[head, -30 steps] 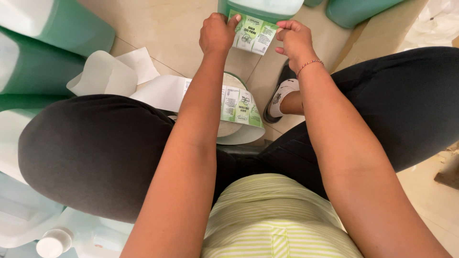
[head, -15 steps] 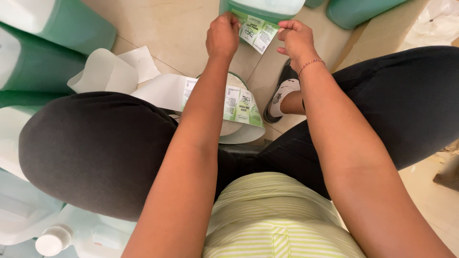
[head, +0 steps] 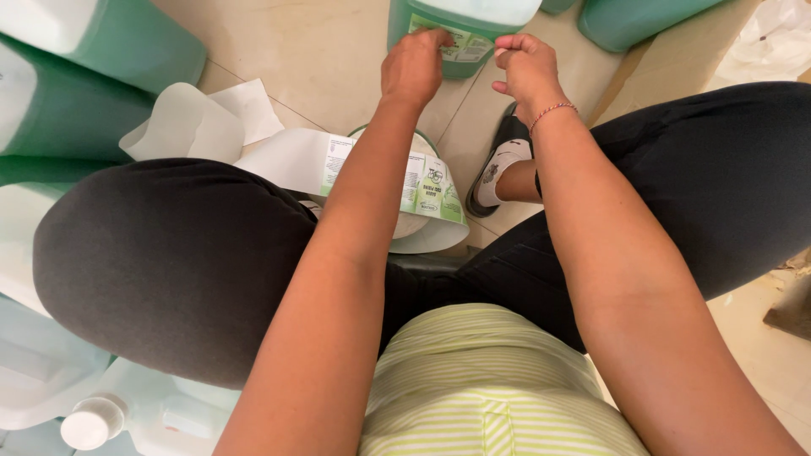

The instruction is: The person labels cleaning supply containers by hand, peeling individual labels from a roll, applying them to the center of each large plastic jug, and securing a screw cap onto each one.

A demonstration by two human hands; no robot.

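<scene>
Two knees hem in the label roll (head: 422, 190) on the floor. Beyond it, the sticker that hung between the hands now lies on the jug (head: 460, 25); left hand (head: 414, 67) presses it flat, right hand (head: 525, 72) hovers curled, empty. Jugs crowd left; bare tile lies ahead.

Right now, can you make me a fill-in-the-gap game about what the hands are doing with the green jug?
1. The left hand presses a label onto a jug filled with ____ liquid.
2. The right hand wears a beaded ____ on its wrist.
3. The roll of labels lies on the ____.
4. The jug cap at the lower left is ____.

Missing words: green; bracelet; floor; white
</scene>
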